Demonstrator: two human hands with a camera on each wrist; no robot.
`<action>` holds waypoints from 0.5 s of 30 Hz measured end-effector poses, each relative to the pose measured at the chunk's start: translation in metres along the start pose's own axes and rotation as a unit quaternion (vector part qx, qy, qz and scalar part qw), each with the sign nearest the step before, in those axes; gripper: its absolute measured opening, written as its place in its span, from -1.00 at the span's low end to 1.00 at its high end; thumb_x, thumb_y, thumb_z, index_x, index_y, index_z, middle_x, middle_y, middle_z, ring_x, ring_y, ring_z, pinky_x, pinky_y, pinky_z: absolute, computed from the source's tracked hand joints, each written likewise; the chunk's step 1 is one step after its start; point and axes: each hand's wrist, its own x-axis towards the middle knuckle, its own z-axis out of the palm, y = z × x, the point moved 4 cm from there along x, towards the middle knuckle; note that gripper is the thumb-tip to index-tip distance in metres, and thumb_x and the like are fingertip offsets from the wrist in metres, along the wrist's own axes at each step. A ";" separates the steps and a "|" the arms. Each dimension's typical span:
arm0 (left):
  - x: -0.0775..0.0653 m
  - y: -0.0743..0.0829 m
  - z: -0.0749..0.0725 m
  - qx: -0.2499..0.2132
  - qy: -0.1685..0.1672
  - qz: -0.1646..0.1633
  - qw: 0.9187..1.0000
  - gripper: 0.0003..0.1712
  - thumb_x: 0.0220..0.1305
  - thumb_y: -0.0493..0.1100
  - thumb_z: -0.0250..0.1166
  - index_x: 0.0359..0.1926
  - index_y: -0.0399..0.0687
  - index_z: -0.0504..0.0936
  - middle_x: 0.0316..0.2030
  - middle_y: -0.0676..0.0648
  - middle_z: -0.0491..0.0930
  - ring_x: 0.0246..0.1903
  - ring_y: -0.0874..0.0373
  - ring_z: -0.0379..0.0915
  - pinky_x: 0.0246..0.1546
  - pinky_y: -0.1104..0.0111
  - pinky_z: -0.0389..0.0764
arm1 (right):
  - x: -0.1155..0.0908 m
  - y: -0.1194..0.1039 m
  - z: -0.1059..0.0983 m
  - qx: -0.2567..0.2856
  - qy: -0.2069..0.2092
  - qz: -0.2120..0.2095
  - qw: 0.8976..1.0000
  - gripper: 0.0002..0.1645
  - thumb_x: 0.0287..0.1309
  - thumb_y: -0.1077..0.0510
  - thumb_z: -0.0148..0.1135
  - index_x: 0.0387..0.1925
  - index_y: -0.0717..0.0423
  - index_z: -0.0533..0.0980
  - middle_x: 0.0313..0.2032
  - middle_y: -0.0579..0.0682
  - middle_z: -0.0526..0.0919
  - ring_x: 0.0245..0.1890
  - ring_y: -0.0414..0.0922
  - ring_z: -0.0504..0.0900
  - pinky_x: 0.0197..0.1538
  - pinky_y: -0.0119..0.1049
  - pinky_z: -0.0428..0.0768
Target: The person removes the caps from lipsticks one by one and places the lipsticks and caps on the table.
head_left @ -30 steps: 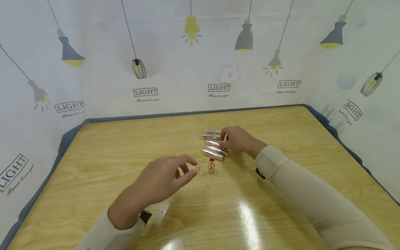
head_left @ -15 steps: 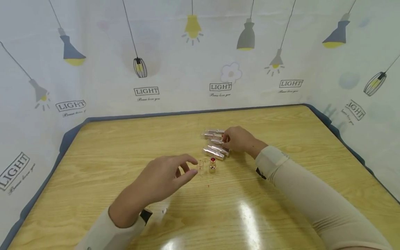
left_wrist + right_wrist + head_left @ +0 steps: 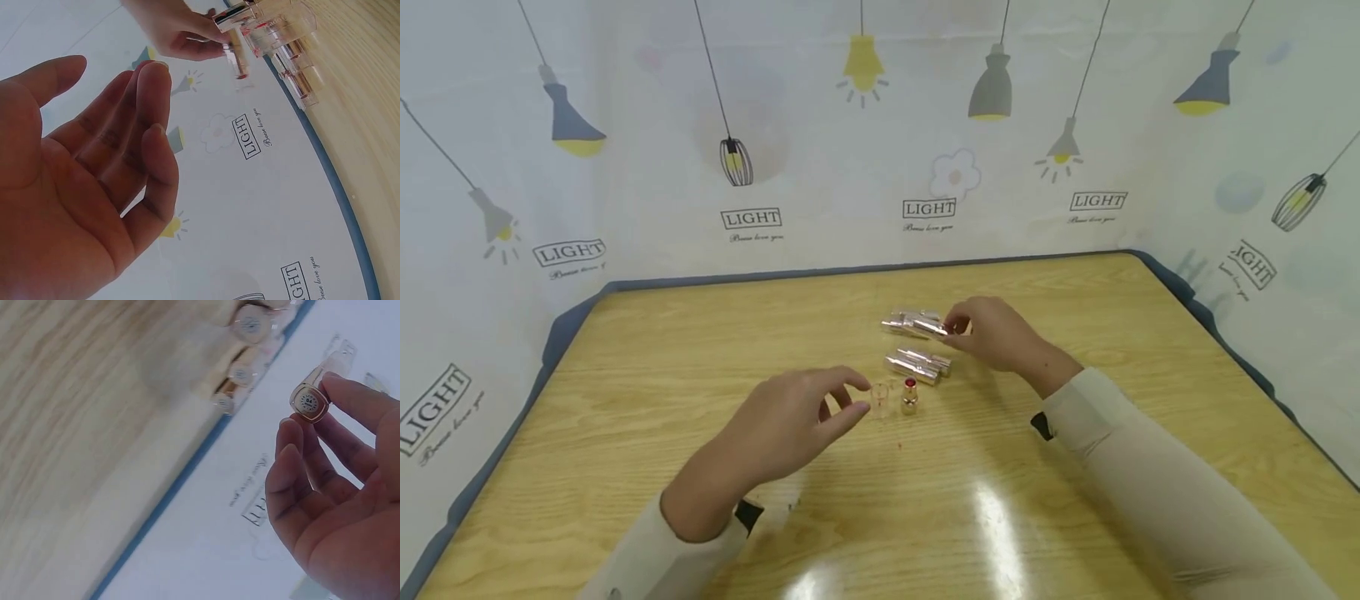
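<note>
My right hand [image 3: 996, 335] pinches a rose-gold lipstick tube [image 3: 310, 403] between thumb and fingers, its labelled base facing the right wrist camera. In the head view this tube slants over other lipsticks [image 3: 895, 322] lying at the back. Beside a clear cap [image 3: 879, 402] standing on the table, my left hand [image 3: 793, 425] stays with fingers loosely bent and nothing between them; the left wrist view shows the palm [image 3: 75, 187] bare. An uncapped lipstick [image 3: 910, 398] with a red tip stands upright right of the cap.
Lipstick tubes [image 3: 916, 367] lie side by side between the standing lipstick and the back group. A tiny red speck [image 3: 900, 446] marks the wooden table [image 3: 700, 350]. A white printed curtain [image 3: 835, 242] borders the table's back and sides.
My right hand has lifted one lipstick from the lying row and moved slightly back and right with it, leaving a gap in the row. The left hand has barely moved.
</note>
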 end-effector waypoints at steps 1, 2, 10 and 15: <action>0.000 0.000 0.000 0.000 0.001 -0.001 1.000 -0.71 0.42 0.11 0.23 0.09 0.24 0.64 -0.31 0.24 0.68 -0.47 0.41 0.47 -0.41 0.40 0.51 | -0.004 -0.003 -0.002 0.001 0.005 -0.005 1.000 -0.81 0.27 0.07 0.35 -0.17 0.09 0.69 -0.25 -0.01 0.71 -0.27 -0.10 0.63 -0.18 -0.17 0.61; 0.001 -0.001 -0.001 -0.001 0.001 -0.003 1.000 -0.71 0.42 0.10 0.23 0.08 0.23 0.65 -0.31 0.24 0.68 -0.46 0.41 0.47 -0.41 0.40 0.52 | -0.009 -0.006 -0.004 0.001 0.010 -0.009 1.000 -0.81 0.28 0.07 0.35 -0.17 0.08 0.69 -0.26 -0.02 0.70 -0.29 -0.11 0.62 -0.21 -0.19 0.60; 0.001 0.000 -0.003 -0.034 0.057 -0.020 0.998 -0.68 0.39 0.06 0.28 0.12 0.24 0.62 0.05 0.16 0.60 -0.44 0.41 0.50 -0.47 0.42 0.52 | -0.049 -0.036 -0.010 0.009 0.062 -0.063 0.996 -0.84 0.24 0.08 0.38 -0.17 0.02 0.70 -0.31 -0.12 0.66 -0.38 -0.22 0.54 -0.33 -0.33 0.53; 0.000 -0.001 0.002 -0.046 0.084 -0.024 0.995 -0.57 0.33 0.04 0.35 0.20 0.24 0.57 0.08 0.10 0.56 -0.46 0.42 0.49 -0.54 0.46 0.49 | -0.070 -0.059 -0.002 0.020 0.081 -0.117 0.990 -0.84 0.20 0.10 0.42 -0.18 -0.01 0.70 -0.29 -0.16 0.67 -0.33 -0.25 0.57 -0.27 -0.35 0.59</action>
